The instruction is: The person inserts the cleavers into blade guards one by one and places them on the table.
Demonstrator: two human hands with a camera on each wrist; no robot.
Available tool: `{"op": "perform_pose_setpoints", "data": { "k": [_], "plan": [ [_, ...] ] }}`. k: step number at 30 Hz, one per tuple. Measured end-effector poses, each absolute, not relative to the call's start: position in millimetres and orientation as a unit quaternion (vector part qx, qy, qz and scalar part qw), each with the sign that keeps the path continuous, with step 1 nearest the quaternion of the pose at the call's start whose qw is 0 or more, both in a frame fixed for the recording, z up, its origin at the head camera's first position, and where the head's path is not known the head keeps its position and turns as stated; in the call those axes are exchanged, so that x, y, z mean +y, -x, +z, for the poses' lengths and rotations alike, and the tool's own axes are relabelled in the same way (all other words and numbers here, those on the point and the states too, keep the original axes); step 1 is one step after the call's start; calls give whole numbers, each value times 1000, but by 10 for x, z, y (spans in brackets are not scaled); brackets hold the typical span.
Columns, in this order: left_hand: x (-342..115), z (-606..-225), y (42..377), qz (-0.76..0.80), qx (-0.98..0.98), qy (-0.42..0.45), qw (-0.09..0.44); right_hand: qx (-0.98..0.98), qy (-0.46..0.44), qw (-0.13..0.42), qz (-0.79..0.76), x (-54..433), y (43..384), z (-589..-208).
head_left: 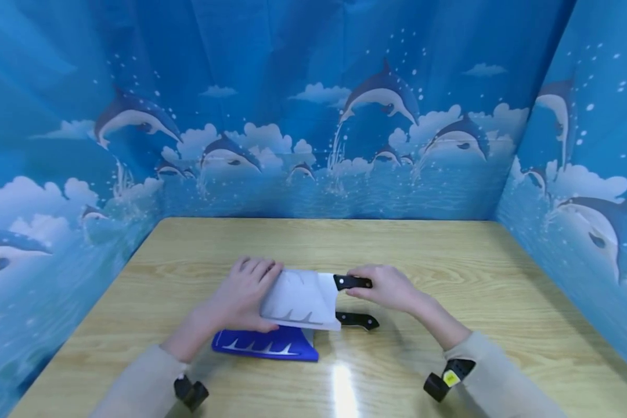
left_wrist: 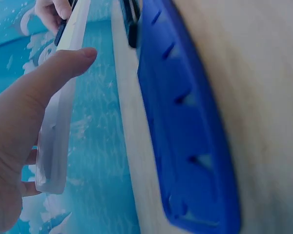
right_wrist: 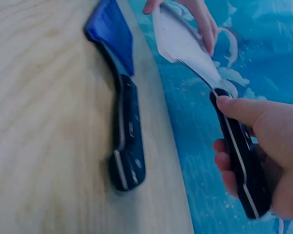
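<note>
Above the table, a cleaver with a black riveted handle (head_left: 352,282) has its blade tucked in a white blade cover (head_left: 295,296). My left hand (head_left: 245,296) grips this cover at its left end, thumb along the lower edge and fingers over the top. My right hand (head_left: 389,286) holds the cleaver's handle, its thumb lying along it in the right wrist view. Most of the blade is hidden inside the cover. Below, a second knife (right_wrist: 128,131) with a black handle lies on the table, its blade in a blue blade cover (left_wrist: 180,117) with white tooth-like marks.
The light wood-grain table (head_left: 423,249) extends under both hands. Blue curtains (head_left: 292,104) printed with dolphins and clouds hang behind it and along both sides. Each sleeve has a small black device at the wrist, the right one (head_left: 449,377) with a yellow label.
</note>
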State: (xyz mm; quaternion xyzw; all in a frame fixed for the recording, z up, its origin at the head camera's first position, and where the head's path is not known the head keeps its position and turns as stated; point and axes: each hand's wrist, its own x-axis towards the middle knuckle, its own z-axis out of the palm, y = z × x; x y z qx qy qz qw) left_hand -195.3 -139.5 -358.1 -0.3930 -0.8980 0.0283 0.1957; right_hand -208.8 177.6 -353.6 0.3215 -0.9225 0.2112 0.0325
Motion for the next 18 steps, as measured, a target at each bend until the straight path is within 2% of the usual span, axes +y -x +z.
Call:
{"op": "perform_pose_setpoints", "data": {
  "k": [8, 18],
  "plan": [
    [-1502, -3430, 2160, 10, -923, 347, 165, -917, -216, -34, 333, 1933, 2339, -3446],
    [-1501, -3344, 2492, -15, -942, 320, 102, -903, -133, -43, 406, 1978, 2648, -3480]
  ]
}}
